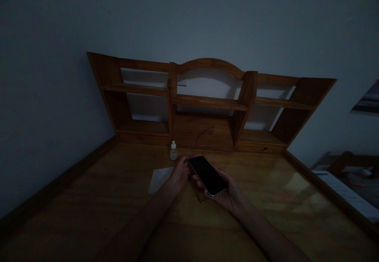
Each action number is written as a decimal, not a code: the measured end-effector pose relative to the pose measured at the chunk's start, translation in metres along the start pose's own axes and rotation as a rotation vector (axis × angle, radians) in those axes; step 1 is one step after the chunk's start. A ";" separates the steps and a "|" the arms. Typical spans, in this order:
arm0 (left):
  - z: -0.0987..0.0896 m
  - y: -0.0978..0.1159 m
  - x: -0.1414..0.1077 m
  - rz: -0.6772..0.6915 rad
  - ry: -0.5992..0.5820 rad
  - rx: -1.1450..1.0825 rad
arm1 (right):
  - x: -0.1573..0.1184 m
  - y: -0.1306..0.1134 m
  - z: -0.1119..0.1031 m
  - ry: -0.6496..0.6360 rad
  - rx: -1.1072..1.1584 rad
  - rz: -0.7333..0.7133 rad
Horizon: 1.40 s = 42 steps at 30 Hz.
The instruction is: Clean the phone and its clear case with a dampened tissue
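1. I'm seeing the phone (207, 176) being held tilted above the desk (89, 218), its dark screen facing up and its long side running diagonally.
2. The right grip (229, 193) is cradling the phone from underneath, closing narrowly around its lower edge.
3. The left grip (180, 171) is closing narrowly on the phone's upper left edge, with its fingers (186, 160) pressing against the side.
4. A dropper bottle (173, 151) with a white cap is standing upright on the desk, just beyond the left grip and not touching it.
5. A sheet of paper (160, 180) is lying flat just beside the left grip.
6. A small clear object (201, 199) is sitting on the desk below the phone; it's too dim for me to identify.
7. A wooden shelf unit (207, 104) is standing at the desk's far edge, with a wall socket (182, 80) showing through its opening.
8. A bed (346, 187) is lying off to the right, beyond the desk.
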<state>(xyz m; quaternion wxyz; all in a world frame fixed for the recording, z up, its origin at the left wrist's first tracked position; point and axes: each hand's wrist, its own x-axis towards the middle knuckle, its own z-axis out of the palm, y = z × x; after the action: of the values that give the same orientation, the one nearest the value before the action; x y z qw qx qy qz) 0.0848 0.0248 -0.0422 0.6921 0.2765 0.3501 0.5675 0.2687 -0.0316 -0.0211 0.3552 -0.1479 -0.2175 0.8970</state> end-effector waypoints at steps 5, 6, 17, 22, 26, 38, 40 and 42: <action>0.002 -0.002 -0.001 0.011 -0.017 0.050 | 0.001 -0.002 -0.001 0.016 -0.005 -0.014; 0.002 -0.002 -0.001 0.014 -0.018 0.069 | 0.001 -0.002 0.000 0.019 -0.014 -0.015; 0.001 -0.004 0.003 0.107 -0.062 0.171 | 0.000 -0.003 0.008 0.032 0.011 -0.010; 0.000 -0.004 0.000 0.115 -0.037 0.232 | 0.000 -0.004 0.009 0.019 0.012 0.017; 0.001 -0.002 -0.001 0.118 -0.047 0.257 | 0.000 -0.005 0.011 0.035 0.012 0.021; -0.002 -0.002 -0.003 0.022 -0.081 0.382 | 0.001 -0.002 0.006 0.082 0.020 -0.015; -0.003 -0.002 -0.003 0.005 -0.067 0.393 | 0.001 -0.001 0.005 0.088 0.025 -0.019; -0.004 -0.002 -0.002 -0.021 -0.052 0.401 | 0.002 0.000 0.004 0.093 0.029 -0.017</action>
<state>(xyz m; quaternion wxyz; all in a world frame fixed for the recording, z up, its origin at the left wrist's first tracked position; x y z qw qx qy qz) 0.0828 0.0224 -0.0458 0.6376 0.4197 0.4412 0.4719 0.2656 -0.0313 -0.0178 0.3745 -0.1826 -0.1889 0.8892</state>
